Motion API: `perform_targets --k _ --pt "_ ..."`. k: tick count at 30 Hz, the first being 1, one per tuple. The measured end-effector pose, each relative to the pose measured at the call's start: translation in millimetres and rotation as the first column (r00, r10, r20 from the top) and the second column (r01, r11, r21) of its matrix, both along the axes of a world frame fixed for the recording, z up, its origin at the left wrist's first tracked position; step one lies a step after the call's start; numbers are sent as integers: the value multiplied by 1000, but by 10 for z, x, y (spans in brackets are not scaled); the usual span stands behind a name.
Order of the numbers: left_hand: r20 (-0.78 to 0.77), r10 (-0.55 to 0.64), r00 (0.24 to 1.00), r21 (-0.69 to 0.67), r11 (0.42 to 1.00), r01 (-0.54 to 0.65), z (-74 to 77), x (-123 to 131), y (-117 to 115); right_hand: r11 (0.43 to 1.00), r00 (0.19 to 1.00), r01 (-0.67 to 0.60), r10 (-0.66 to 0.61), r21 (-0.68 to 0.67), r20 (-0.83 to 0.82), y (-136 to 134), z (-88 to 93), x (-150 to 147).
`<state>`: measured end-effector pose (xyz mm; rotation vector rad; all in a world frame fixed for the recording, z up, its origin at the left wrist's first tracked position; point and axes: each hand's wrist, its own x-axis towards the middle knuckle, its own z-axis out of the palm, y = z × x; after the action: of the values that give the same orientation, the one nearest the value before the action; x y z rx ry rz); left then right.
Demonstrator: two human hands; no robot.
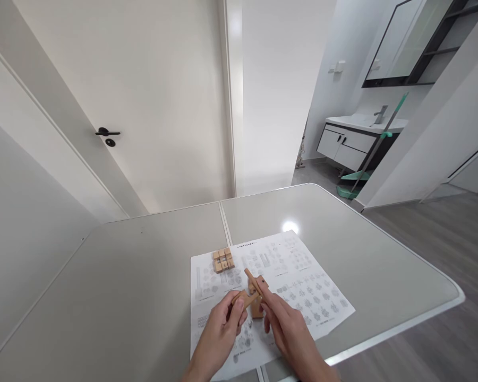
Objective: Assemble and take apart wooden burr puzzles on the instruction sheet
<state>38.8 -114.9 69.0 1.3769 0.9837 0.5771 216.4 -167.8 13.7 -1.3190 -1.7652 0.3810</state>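
Both of my hands meet over a printed instruction sheet (302, 286) near the table's front edge. My left hand (220, 335) pinches a light wooden stick (245, 300) of a small wooden puzzle. My right hand (289, 329) grips another wooden piece (254, 282) that points up and to the left, crossing the first. A further wooden piece (257, 309) stands between my fingers, partly hidden. A cluster of small wooden blocks (223, 260) lies on the sheet's far left corner, apart from both hands.
The grey table (123, 286) has a seam down its middle and a rounded white rim at the right. Behind it stand a white door with a black handle (107, 132) and a wall. At the right, a bathroom with a vanity (350, 143) and a green mop.
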Motion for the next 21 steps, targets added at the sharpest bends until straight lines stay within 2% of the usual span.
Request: perform_targets --k 7,12,21 --pt "-71 40 997 91 995 -33 59 97 -48 994 998 4 -11 106 68 -5 9 -127" --pt "-103 -11 995 130 991 24 135 91 9 995 1000 1 -3 102 23 17 6 -85" --pt "-109 -29 994 142 989 44 166 104 34 994 997 -62 66 86 -40 32 119 -43"
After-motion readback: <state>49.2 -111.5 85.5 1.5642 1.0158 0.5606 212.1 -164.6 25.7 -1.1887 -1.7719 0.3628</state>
